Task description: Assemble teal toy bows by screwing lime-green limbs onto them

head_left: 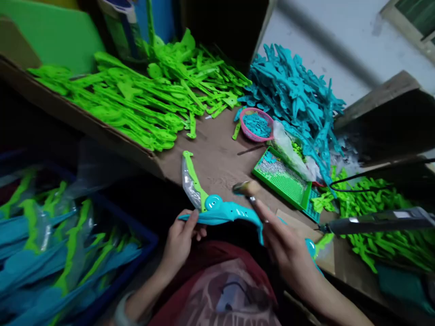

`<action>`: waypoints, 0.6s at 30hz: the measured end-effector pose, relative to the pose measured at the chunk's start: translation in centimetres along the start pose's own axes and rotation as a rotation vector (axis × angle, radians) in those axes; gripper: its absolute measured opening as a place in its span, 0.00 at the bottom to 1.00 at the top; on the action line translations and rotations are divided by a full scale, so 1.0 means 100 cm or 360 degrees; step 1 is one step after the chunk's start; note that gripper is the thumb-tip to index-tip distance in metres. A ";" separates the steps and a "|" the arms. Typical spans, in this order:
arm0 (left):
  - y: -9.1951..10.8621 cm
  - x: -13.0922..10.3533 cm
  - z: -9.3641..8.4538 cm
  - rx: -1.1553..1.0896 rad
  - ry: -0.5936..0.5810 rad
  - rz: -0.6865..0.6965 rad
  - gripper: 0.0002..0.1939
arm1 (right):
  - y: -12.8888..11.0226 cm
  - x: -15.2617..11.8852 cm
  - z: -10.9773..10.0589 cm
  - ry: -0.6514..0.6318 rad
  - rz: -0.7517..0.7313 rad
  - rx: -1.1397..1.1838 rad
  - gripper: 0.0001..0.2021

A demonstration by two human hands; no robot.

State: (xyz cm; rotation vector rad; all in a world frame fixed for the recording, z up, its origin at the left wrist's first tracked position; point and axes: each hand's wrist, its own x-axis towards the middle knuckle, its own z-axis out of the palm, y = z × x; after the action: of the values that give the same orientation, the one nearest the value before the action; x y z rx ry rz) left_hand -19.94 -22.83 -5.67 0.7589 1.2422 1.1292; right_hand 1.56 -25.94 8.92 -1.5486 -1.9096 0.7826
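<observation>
My left hand [183,235] is closed on the pointed left end of a turquoise plastic toy piece [227,212]. A round turquoise disc joins it to a lime-green arm [194,177] with a clear, shiny blade-shaped part [189,185] alongside. My right hand [283,242] grips a small hammer [247,188] by its thin shaft; its blurred tan and dark head hovers above the right part of the toy piece. The toy's curved right end reaches down beside my right hand. Another turquoise and green piece [311,248] shows partly behind my right wrist.
Lime-green parts [136,99] and turquoise parts [295,90] lie heaped on the cardboard-covered bench [220,158]. Nearby are a pink bowl [242,124] of small pieces, a green tray [292,192] of screws and a powered screwdriver [377,221]. A blue crate [147,246] of assembled pieces stands left.
</observation>
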 end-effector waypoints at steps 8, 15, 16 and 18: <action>0.011 -0.001 0.007 0.0009 0.0057 -0.0011 0.26 | 0.036 -0.061 0.007 0.0340 0.0289 0.0054 0.22; 0.027 -0.001 0.015 0.0187 0.0148 -0.0066 0.28 | 0.041 -0.120 -0.023 0.1259 0.0272 0.0058 0.28; 0.027 -0.001 0.015 0.0233 0.0171 -0.0046 0.28 | 0.047 -0.125 -0.021 0.1267 0.0292 0.0026 0.28; 0.024 0.000 0.014 0.0432 0.0157 0.0100 0.27 | 0.062 -0.128 -0.016 0.1100 0.0404 -0.0033 0.24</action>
State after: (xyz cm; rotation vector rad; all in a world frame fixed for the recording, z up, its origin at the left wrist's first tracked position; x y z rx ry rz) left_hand -19.12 -21.87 -3.17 0.9596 1.4833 1.0709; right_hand 9.14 -37.32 4.68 -1.7935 -1.2354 0.2570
